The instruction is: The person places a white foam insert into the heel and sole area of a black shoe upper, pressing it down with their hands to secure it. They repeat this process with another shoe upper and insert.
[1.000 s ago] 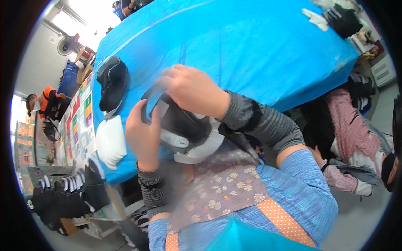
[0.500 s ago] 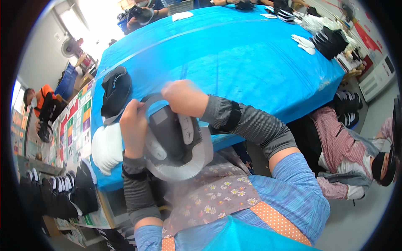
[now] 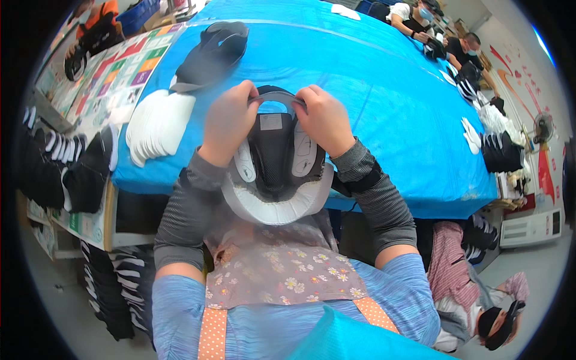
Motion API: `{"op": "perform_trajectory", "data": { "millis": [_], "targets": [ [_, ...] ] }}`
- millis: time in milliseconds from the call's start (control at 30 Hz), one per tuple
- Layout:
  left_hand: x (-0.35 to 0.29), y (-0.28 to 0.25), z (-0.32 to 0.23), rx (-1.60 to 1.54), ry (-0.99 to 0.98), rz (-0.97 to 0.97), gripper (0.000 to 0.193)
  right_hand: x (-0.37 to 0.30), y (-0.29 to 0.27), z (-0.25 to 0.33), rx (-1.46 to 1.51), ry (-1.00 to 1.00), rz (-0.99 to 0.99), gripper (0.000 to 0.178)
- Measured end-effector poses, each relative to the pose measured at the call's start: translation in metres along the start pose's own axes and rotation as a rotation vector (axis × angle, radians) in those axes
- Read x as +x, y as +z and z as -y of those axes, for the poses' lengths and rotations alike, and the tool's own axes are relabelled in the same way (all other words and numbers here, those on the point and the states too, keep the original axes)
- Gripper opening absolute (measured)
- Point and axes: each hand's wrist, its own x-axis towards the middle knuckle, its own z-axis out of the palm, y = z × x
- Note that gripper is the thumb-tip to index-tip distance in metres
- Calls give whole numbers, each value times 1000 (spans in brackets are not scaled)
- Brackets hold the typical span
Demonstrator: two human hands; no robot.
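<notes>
Between my hands, in front of my apron, is a black and grey shoe upper (image 3: 276, 153) with a broad white U-shaped edge toward me. Two white printed pads and a small pale label show inside it. My left hand (image 3: 231, 123) pinches the left side of the curved grey band at its far end. On the right of that same band, the fingers of my right hand (image 3: 326, 118) are closed. Blue table covering shows through the gap under the band. Beyond my left hand lies another black upper (image 3: 213, 57); a fanned stack of white foot-shaped pieces (image 3: 159, 123) is nearer.
The blue-covered table (image 3: 336, 78) spreads out ahead. At the left, black-and-white uppers (image 3: 66, 162) stand in a row on a bench. Co-workers (image 3: 414, 21) handle dark pieces at the far right; another person (image 3: 462, 270) is at my near right.
The view has swung to the right. My hands sit lower and more evenly either side of the band, and the upper is turned more squarely toward me. My right hand's blur is gone.
</notes>
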Motion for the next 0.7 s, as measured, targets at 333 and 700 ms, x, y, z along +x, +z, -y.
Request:
{"op": "perform_trajectory", "data": {
  "millis": [333,700],
  "targets": [
    [-9,-4,1,-20,55,-4,20,-3,1,5,-45,29,11,14],
    [-15,-1,4,58,76,-71,22,4,4,5,-68,-55,-29,15]
  ]
}}
